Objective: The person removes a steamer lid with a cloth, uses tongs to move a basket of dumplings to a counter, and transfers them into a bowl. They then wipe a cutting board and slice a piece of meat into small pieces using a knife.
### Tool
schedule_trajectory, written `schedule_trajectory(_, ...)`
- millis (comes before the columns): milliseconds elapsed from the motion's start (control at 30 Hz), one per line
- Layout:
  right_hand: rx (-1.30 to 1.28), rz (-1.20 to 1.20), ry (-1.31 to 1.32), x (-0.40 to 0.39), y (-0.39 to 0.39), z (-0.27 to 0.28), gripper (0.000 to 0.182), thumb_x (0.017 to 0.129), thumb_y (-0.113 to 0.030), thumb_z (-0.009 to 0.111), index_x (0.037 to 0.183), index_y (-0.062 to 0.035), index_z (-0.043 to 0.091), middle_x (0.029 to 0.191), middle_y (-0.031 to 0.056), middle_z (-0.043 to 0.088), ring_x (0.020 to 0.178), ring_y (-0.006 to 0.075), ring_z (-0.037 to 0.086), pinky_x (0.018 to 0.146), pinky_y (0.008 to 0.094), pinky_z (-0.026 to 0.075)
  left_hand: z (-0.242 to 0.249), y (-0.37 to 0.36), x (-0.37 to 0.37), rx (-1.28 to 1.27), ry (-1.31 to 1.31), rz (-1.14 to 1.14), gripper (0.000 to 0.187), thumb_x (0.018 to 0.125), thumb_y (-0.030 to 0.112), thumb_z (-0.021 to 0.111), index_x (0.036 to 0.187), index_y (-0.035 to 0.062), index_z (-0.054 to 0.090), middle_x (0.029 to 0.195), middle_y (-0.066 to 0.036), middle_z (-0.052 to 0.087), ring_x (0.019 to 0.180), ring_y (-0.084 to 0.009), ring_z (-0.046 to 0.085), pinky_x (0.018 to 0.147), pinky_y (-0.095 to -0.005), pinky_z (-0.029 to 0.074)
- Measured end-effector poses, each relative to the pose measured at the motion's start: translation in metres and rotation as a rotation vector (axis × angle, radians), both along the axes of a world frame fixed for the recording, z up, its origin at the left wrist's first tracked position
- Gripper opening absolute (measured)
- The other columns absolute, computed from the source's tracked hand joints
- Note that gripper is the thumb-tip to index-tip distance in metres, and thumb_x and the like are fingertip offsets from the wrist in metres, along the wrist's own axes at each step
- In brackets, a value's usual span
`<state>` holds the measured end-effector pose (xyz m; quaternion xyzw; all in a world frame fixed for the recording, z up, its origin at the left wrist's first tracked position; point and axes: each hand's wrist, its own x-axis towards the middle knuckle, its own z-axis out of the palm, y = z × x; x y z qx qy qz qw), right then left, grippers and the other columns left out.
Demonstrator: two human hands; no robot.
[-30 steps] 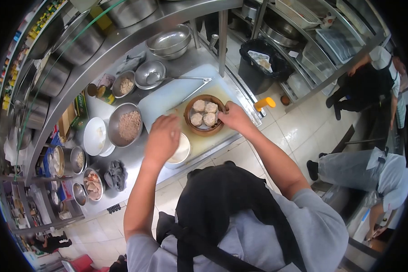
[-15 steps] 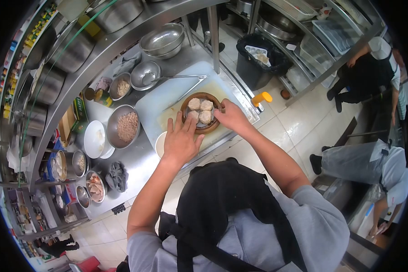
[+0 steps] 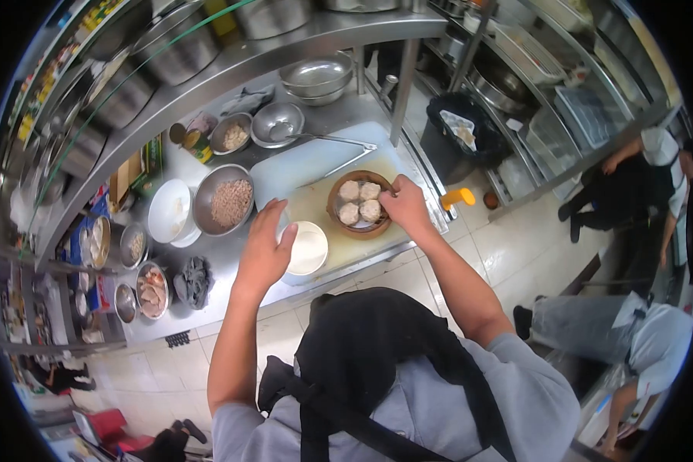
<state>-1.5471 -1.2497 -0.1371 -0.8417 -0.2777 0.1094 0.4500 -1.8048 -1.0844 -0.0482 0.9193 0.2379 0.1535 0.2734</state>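
A round bamboo steamer basket (image 3: 364,234) with several pale dumplings (image 3: 349,212) in it sits on the cutting board (image 3: 300,162). My right hand (image 3: 406,205) pinches the steamer's right rim, thumb toward the inside. To the left, my left hand (image 3: 265,250) is held with fingers stretched out and nothing in it. Close beside its thumb stands a white round container (image 3: 307,249) with something pale inside. Beyond the steamer, a pair of metal tongs (image 3: 339,163) lies across the board.
Left of the board are a steel bowl of minced filling (image 3: 229,204), white bowls (image 3: 169,212) and a bowl of raw meat (image 3: 153,291). Empty steel bowls (image 3: 277,125) stand at the back. A metal shelf (image 3: 300,38) with pots overhangs the table. Two co-workers (image 3: 631,185) are at the right.
My left hand has left the dumplings and moved left, uncovering the white container. My right hand stays at the steamer's rim. The whole view has shifted somewhat.
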Motion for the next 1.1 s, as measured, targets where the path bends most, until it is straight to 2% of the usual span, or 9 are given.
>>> schedule_trajectory(167, 0.055, -0.021, 0.052, 0.016, -0.005, -0.003, 0.027, 0.077, -0.019, 0.070, 0.084, 0.0011, 0.054, 0.078, 0.0198, 0.061, 0.075, 0.0318, 0.062, 0.073, 0.0405, 0.050, -0.035, -0.010, -0.043, -0.376, -0.034, 0.169, 0.058, 0.097, 0.027, 0.066, 0.148, 0.0058, 0.047, 0.145, -0.023, 0.052, 0.128, -0.0349, 0.054, 0.103, -0.0414, 0.047)
schedule_trajectory(267, 0.053, -0.035, -0.064, 0.010, -0.002, 0.034, 0.027, 0.077, -0.019, 0.069, 0.087, 0.0007, 0.054, 0.079, 0.0199, 0.062, 0.075, 0.0316, 0.062, 0.073, 0.0406, 0.050, -0.031, -0.008, -0.042, -0.476, -0.041, 0.199, 0.062, 0.097, 0.027, 0.068, 0.150, 0.0076, 0.045, 0.143, -0.021, 0.054, 0.122, -0.0321, 0.058, 0.093, -0.0389, 0.052)
schedule_trajectory(300, 0.133, -0.011, -0.151, 0.007, 0.003, 0.043, 0.025, 0.077, -0.016, 0.070, 0.088, -0.0007, 0.054, 0.070, 0.0105, 0.057, 0.061, 0.0158, 0.054, 0.059, 0.0341, 0.046, -0.028, -0.004, -0.037, -0.483, -0.053, 0.213, 0.062, 0.096, 0.026, 0.068, 0.150, 0.0065, 0.044, 0.143, -0.021, 0.054, 0.122, -0.0312, 0.059, 0.093, -0.0380, 0.052)
schedule_trajectory(400, 0.140, 0.098, -0.150, -0.004, 0.018, 0.086, 0.025, 0.078, -0.015, 0.069, 0.090, -0.0012, 0.053, 0.067, 0.0085, 0.054, 0.061, 0.0141, 0.051, 0.057, 0.0334, 0.044, -0.037, 0.026, -0.014, -0.480, -0.175, 0.110, 0.063, 0.096, 0.024, 0.069, 0.150, 0.0050, 0.043, 0.144, -0.020, 0.054, 0.121, -0.0299, 0.060, 0.094, -0.0376, 0.052)
schedule_trajectory(433, 0.069, 0.120, -0.067, -0.012, 0.022, 0.106, 0.026, 0.079, -0.017, 0.068, 0.092, 0.0001, 0.055, 0.077, 0.0174, 0.063, 0.069, 0.0268, 0.061, 0.068, 0.0384, 0.050, -0.041, 0.038, -0.005, -0.462, -0.269, 0.008, 0.064, 0.095, 0.023, 0.068, 0.151, 0.0046, 0.042, 0.144, -0.020, 0.055, 0.120, -0.0294, 0.060, 0.094, -0.0381, 0.052)
schedule_trajectory(467, 0.070, 0.120, -0.074, -0.011, 0.025, 0.108, 0.026, 0.079, -0.017, 0.068, 0.092, 0.0001, 0.055, 0.077, 0.0174, 0.063, 0.069, 0.0268, 0.061, 0.068, 0.0384, 0.050, -0.038, 0.049, 0.005, -0.460, -0.275, 0.005, 0.064, 0.095, 0.023, 0.068, 0.151, 0.0046, 0.042, 0.144, -0.020, 0.055, 0.120, -0.0294, 0.060, 0.094, -0.0381, 0.052)
schedule_trajectory(633, 0.110, 0.257, 0.033, -0.012, 0.043, 0.101, 0.022, 0.080, -0.015, 0.069, 0.091, -0.0020, 0.056, 0.067, 0.0064, 0.060, 0.061, 0.0117, 0.057, 0.057, 0.0316, 0.045, -0.002, 0.062, 0.033, -1.084, -0.202, -0.124, 0.078, 0.088, 0.018, 0.073, 0.154, 0.0024, 0.033, 0.140, -0.020, 0.054, 0.117, -0.0264, 0.061, 0.093, -0.0372, 0.053)
schedule_trajectory(833, 0.269, 0.267, 0.149, -0.021, 0.043, 0.082, 0.018, 0.081, -0.012, 0.067, 0.092, -0.0028, 0.057, 0.065, 0.0037, 0.060, 0.057, 0.0077, 0.055, 0.052, 0.0284, 0.043, 0.014, 0.038, 0.040, -1.206, -0.079, 0.052, 0.077, 0.083, 0.011, 0.072, 0.150, -0.0014, 0.036, 0.123, -0.018, 0.058, 0.109, -0.0242, 0.062, 0.089, -0.0390, 0.055)
schedule_trajectory(1100, 0.296, 0.306, 0.263, -0.035, 0.043, 0.064, 0.014, 0.083, -0.002, 0.063, 0.094, -0.0029, 0.054, 0.075, -0.0021, 0.057, 0.063, 0.0028, 0.052, 0.054, 0.0226, 0.040, -0.023, 0.032, 0.039, -1.236, -0.203, 0.115, 0.065, 0.084, 0.002, 0.063, 0.143, -0.0088, 0.038, 0.130, -0.021, 0.057, 0.118, -0.0280, 0.062, 0.101, -0.0389, 0.053)
